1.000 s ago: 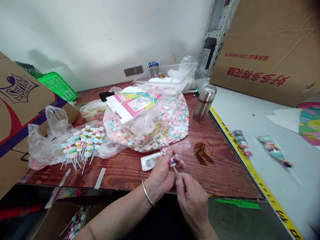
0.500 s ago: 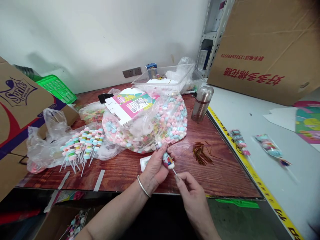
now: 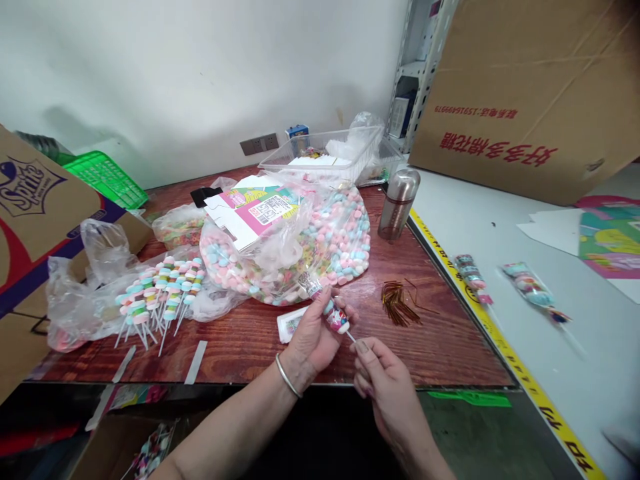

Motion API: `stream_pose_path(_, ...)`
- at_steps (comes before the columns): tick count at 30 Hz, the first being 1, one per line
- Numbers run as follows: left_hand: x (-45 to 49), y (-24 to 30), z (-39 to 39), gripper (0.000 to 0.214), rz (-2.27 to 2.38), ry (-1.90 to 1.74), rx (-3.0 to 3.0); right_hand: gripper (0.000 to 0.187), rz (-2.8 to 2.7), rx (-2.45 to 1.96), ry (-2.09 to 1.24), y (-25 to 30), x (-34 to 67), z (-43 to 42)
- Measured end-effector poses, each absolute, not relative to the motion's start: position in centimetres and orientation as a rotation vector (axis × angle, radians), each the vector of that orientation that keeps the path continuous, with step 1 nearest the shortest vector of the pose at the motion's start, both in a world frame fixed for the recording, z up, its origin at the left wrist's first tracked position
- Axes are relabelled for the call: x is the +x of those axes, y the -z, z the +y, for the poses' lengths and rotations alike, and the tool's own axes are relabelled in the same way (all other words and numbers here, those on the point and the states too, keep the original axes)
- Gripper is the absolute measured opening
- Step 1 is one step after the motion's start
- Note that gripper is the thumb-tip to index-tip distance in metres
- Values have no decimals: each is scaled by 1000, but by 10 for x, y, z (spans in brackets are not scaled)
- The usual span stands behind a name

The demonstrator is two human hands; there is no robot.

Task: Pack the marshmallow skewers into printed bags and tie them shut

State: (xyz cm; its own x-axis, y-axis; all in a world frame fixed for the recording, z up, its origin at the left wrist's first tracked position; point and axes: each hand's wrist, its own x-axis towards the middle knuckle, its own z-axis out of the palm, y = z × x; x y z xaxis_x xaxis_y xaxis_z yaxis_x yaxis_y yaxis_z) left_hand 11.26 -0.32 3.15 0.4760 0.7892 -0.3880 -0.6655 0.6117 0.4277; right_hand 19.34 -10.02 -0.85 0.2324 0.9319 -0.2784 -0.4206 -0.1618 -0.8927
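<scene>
My left hand (image 3: 319, 333) is closed around a marshmallow lollipop (image 3: 338, 320) in a printed clear wrapper, whose upper end sticks out past my thumb. With finger and thumb, my right hand (image 3: 383, 373) pinches the white stick at its lower end. Just behind my left hand lies a small white pack (image 3: 290, 325), partly hidden. Gold twist ties (image 3: 399, 303) are heaped on the table to the right. Unwrapped marshmallow skewers (image 3: 163, 293) in pink, blue, green and orange lie bunched on plastic at the left.
A big clear bag of marshmallows (image 3: 345, 233) fills the table's middle, with printed cards (image 3: 260, 210) on top. A metal flask (image 3: 399, 203) stands to its right. Two wrapped lollipops (image 3: 470, 275) lie on the white table. Cardboard boxes (image 3: 505, 87) stand on both sides.
The wrapped lollipop has shifted slightly up and left in my left hand, showing more of its wrapper end. My right hand's fingers have curled in closer at the stick. The view has shifted a little.
</scene>
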Motion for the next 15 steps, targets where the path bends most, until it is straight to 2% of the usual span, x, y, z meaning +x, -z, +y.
stream_pose_path(3, 108, -35, -1, 20, 520, -868, 262, 35, -215, -828, -1751, 3, 192, -105)
stream_pose_path(7, 109, -37, -1, 20, 503, -860, 299, 29, -137, -704, -1826, 1, 185, -107)
stream_pose_path(11, 111, -38, 3, 16, 567, -913, 306, 31, -363, -937, -1606, 3, 183, -104)
stream_pose_path(15, 112, -41, 6, 21, 642, -950, 290, 32, -873, -1301, -1103, 6, 187, -102)
